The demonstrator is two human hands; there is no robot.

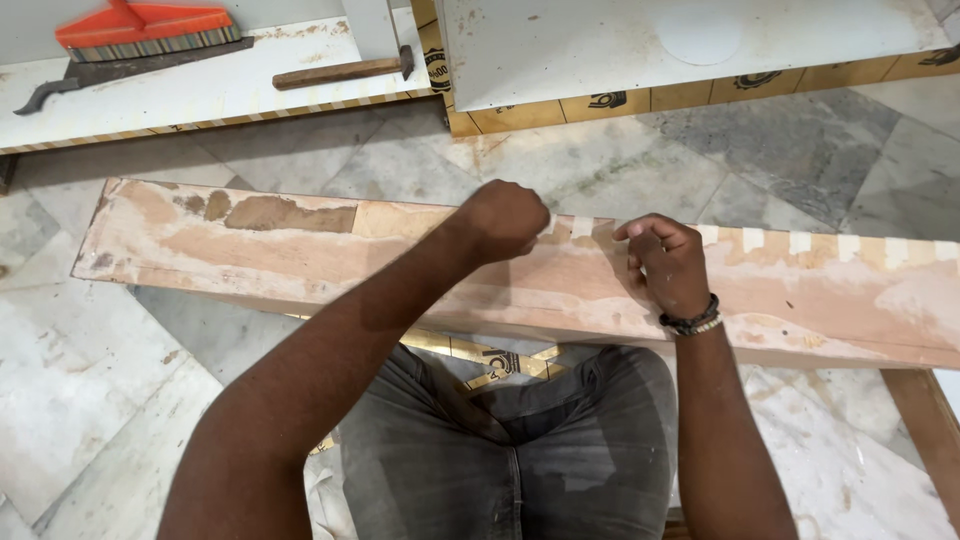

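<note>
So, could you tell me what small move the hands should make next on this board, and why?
Probably slide the left hand leftward along the plywood board: both it and the right hand press on the far edge, where pale tape pieces run rightward, while the left stretch looks bare.

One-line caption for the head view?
Left hand and right hand pinch at the far edge of a long plywood board on a marble floor.

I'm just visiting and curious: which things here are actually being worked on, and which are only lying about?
In use: board, under the left hand and right hand; pale strip along its far edge.

Lying about: brush, hammer, white panels, all beyond the board.
</note>
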